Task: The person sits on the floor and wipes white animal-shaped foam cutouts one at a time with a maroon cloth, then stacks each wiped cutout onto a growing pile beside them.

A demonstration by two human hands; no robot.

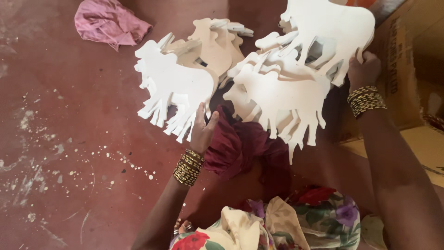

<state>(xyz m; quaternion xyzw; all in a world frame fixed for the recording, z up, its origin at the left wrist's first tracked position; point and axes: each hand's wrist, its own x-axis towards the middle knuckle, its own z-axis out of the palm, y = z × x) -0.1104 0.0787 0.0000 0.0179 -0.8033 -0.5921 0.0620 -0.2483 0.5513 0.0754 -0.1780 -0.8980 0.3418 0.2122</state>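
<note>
Several white flat cow-shaped cutouts lie in overlapping piles on a red floor. My left hand (202, 128) grips the lower edge of the left stack of cutouts (173, 88), thumb beside it. My right hand (364, 69) holds the top right stack of cutouts (330, 28) by its edge, lifted over a brown cardboard box (407, 65). Between the hands lies a middle pile of cutouts (280, 95), and a cream-coloured pile (215, 44) sits behind. Both wrists wear gold bangles.
A dark maroon cloth (240, 146) lies under the piles near my lap. A pink crumpled cloth (111, 21) sits at the top left. The red floor (69, 139) is speckled with white paint. My floral garment (286, 222) fills the bottom.
</note>
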